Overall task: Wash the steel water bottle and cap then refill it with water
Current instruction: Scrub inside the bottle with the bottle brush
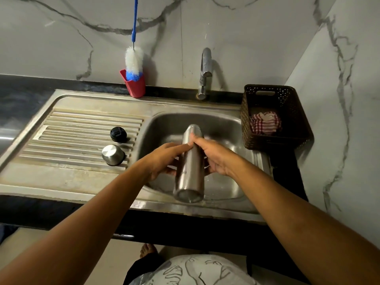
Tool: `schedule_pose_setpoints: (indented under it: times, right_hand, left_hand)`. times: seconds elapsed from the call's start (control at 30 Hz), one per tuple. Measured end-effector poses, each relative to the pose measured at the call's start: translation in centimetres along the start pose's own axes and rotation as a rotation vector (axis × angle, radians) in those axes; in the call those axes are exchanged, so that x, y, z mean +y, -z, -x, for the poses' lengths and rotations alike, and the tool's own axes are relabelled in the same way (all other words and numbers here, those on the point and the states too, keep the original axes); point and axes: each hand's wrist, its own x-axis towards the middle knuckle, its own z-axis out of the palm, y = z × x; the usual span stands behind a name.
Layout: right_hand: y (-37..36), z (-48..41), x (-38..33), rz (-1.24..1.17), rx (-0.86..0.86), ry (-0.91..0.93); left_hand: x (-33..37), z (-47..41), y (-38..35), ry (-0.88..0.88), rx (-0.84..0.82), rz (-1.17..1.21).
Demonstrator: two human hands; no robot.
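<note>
Both my hands hold the steel bottle (190,171) tilted over the sink (156,128), base toward me: left hand (164,159) cupping one side, right hand (213,157) wrapped round the other. On the drainboard (78,128) sit the steel cap (113,154) and black stopper (118,134).

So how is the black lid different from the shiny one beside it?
The black lid is dark and dull; the steel cap is silver and shiny. The steel cap looks wider than the black lid. The black lid sits farther back, the steel cap nearer. Both are round and rest on the ribbed drainboard.
</note>
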Motion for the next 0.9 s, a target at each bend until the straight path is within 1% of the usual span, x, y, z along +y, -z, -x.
schedule_pose_setpoints:
  times: [0.17,0.27,0.43,0.53,0.6,0.67,0.73,0.8,0.9]
  right_hand:
    - [-1.6,-0.2,-2.2,0.216,0.022,0.241]
    - [-3.1,-0.8,-4.3,0.259,0.015,0.369]
    - [-6.2,-2.5,-9.8,0.265,0.02,0.57]
    - [-7.6,-3.7,-14.3,0.297,0.02,0.632]
    - [-8.7,-4.6,-17.4,0.35,0.097,0.679]
    - [-9.5,-5.5,-20.1,0.485,0.221,0.775]
    - [-10.5,-6.3,-22.4,0.707,0.321,0.893]
    - [-11.3,-7.1,-24.3,1.012,0.404,0.994]
    - [-12.9,-8.8,-27.5,1.553,0.495,1.147]
  left_hand:
    - [0.3,-0.1,3.6,-0.197,-0.011,0.007]
    - [1.5,-0.5,6.2,-0.332,0.003,-0.039]
    - [4.5,-1.5,11.1,-0.564,0.173,-0.011]
    - [6.2,-2.4,14.7,-0.626,0.267,0.022]
    - [6.9,-3.1,17.1,-0.64,0.326,0.032]
    - [7.1,-3.8,19.1,-0.641,0.372,0.046]
    - [7.0,-4.7,21.0,-0.638,0.402,0.053]
    - [6.5,-5.8,22.5,-0.636,0.423,0.049]
    - [5.7,-7.3,24.5,-0.627,0.443,0.052]
